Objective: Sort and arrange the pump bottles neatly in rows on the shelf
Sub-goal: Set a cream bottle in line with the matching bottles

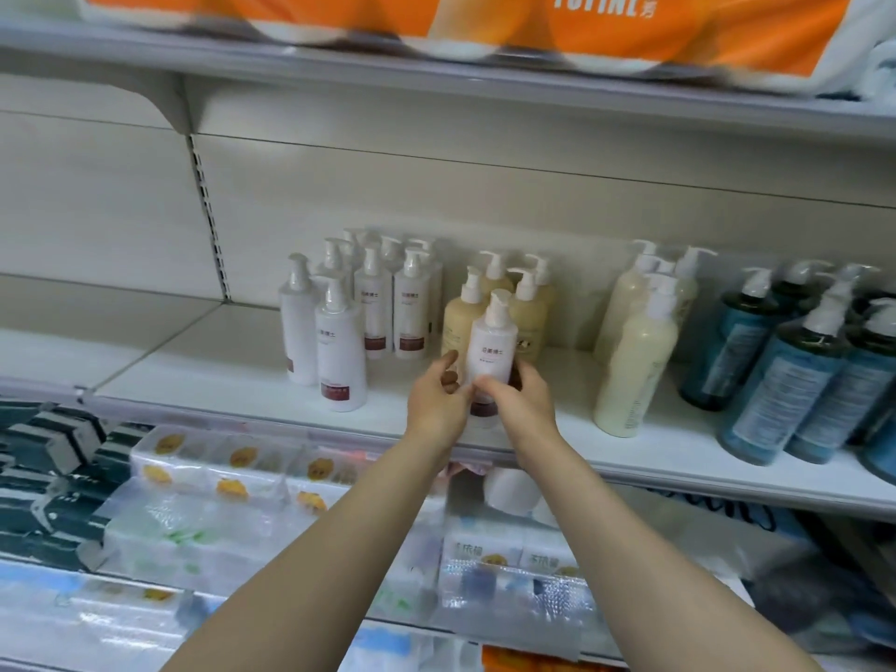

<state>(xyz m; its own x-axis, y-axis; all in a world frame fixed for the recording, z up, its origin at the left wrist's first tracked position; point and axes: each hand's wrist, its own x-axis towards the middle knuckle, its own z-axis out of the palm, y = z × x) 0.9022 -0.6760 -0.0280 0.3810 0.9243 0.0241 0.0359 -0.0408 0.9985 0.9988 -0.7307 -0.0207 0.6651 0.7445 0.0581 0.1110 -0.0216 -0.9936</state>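
sorting looks about halfway there. the white bottles are bunched toward the left part of the shelf, mostly in two rough rows, but two stand out of line nearer the front edge. the tan bottles sit behind the hands in a small cluster, the cream bottles are to their right with one well forward near the front edge, and the blue bottles crowd the right end, loosely packed. so colours are grouped, rows still need squaring up, i'd say.

the one in hand is a stray white bottle, upright, in front of the tan group near the front edge, so it's in the wrong spot. white body, white pump, dark red band at the base, small print on the front. left hand has fingers curled at its left side, right hand wraps the lower part. can't tell if the base is touching the shelf.
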